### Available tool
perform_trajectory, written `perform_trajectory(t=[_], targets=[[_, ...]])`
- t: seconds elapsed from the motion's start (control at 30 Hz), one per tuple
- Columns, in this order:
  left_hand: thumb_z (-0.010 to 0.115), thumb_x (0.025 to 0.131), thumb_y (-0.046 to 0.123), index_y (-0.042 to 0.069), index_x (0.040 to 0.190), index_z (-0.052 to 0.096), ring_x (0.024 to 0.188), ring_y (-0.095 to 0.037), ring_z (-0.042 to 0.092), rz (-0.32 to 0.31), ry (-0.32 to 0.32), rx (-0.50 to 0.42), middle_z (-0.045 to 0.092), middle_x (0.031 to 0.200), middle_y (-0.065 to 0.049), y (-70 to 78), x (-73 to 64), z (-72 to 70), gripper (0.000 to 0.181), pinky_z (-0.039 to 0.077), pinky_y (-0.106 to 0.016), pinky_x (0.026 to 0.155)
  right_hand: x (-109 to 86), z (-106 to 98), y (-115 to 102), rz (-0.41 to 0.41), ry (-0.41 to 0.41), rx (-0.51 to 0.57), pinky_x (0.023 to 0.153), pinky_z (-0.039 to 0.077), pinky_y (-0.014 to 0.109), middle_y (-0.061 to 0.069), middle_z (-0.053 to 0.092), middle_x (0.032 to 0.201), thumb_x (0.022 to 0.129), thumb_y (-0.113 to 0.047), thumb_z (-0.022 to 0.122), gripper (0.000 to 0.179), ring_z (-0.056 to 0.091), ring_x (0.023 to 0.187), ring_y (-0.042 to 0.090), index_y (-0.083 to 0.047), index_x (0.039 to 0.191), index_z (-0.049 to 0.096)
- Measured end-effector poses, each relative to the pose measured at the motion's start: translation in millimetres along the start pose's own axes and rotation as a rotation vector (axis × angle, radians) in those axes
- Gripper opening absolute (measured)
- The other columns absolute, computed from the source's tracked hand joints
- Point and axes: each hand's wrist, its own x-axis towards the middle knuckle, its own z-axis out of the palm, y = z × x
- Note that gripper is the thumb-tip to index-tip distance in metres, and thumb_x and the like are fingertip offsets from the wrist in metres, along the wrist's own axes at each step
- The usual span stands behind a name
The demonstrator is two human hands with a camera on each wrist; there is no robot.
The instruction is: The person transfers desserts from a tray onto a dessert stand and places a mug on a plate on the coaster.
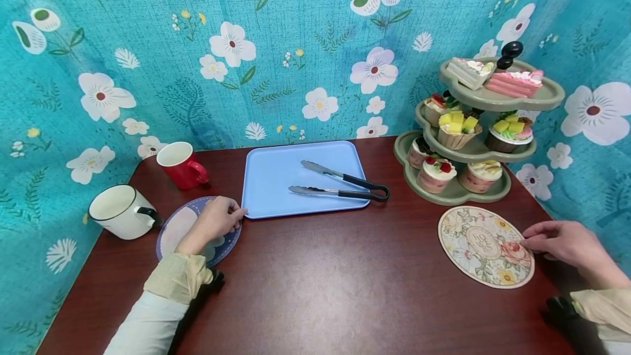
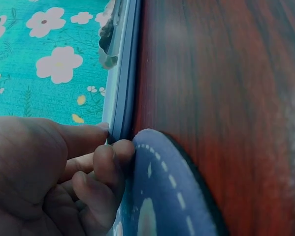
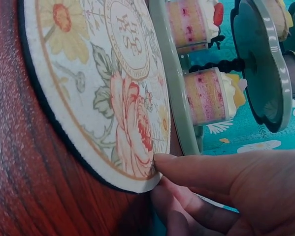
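Observation:
In the head view my left hand [image 1: 217, 221] reaches over a round purple mat [image 1: 170, 234] and pinches the near left corner of a light blue tray [image 1: 276, 179]. The left wrist view shows the thumb and curled fingers at the end of the tray's rim [image 2: 125, 88], just beside the mat's stitched edge [image 2: 174, 182]. Black-handled metal tongs [image 1: 345, 193] lie spread on the tray, handle over its right edge. At the right, my right hand [image 1: 574, 245] pinches the edge of a round floral mat [image 1: 460, 253], thumb on top and fingers below; its rim [image 3: 95, 169] sits slightly above the table.
A green three-tier stand [image 1: 485, 199] with cupcakes and cake slices stands at the back right. At the left are a red mug [image 1: 182, 169] and a white mug [image 1: 120, 215]. Floral teal cloth [image 1: 296, 70] hangs behind the dark wooden table [image 1: 335, 289].

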Motion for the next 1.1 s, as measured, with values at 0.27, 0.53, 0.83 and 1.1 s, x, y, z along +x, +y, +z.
perform_trajectory(t=[0.27, 0.53, 0.83, 1.1], targets=[[0.063, 0.097, 0.028, 0.007, 0.094, 0.071, 0.065, -0.016, 0.059, 0.018, 0.025, -0.012, 0.067, 0.073, -0.006, -6.2, -2.1, -1.6, 0.023, 0.049, -0.026, 0.059, 1.0, -1, 2, -0.021, 0.009, -0.026, 0.055, 0.050, 0.026, 0.009, 0.075, 0.082, 0.086, -0.038, 0.074, 0.055, 0.059, 0.061, 0.006, 0.011, 0.109, 0.065], [0.064, 0.096, 0.029, 0.006, 0.096, 0.071, 0.064, -0.017, 0.058, 0.077, 0.140, -0.003, 0.067, 0.073, -0.006, -11.3, -7.8, -16.0, 0.024, 0.050, -0.026, 0.061, -2.7, -5, -7, -0.070, 0.034, -0.039, 0.055, 0.051, 0.026, 0.009, 0.075, 0.084, 0.092, -0.031, 0.069, 0.046, 0.059, 0.061, 0.006, 0.010, 0.112, 0.064], [0.067, 0.094, 0.026, 0.005, 0.102, 0.068, 0.067, -0.020, 0.060, 0.167, 0.281, -0.010, 0.070, 0.080, -0.012, -7.8, -16.6, -49.5, 0.022, 0.052, -0.027, 0.060, -2.0, -2, -27, -0.124, 0.045, -0.085, 0.054, 0.048, 0.024, 0.010, 0.075, 0.084, 0.091, -0.036, 0.070, 0.046, 0.057, 0.061, 0.001, 0.006, 0.109, 0.068], [0.069, 0.092, 0.025, 0.001, 0.102, 0.067, 0.077, -0.032, 0.066, 0.237, 0.578, 0.081, 0.072, 0.085, -0.019, -6.5, -23.8, -103.3, 0.026, 0.048, -0.040, 0.070, 1.0, 10, -59, -0.238, 0.064, -0.073, 0.059, 0.042, 0.022, 0.007, 0.075, 0.090, 0.087, -0.041, 0.074, 0.039, 0.053, 0.068, -0.004, -0.007, 0.106, 0.074]])
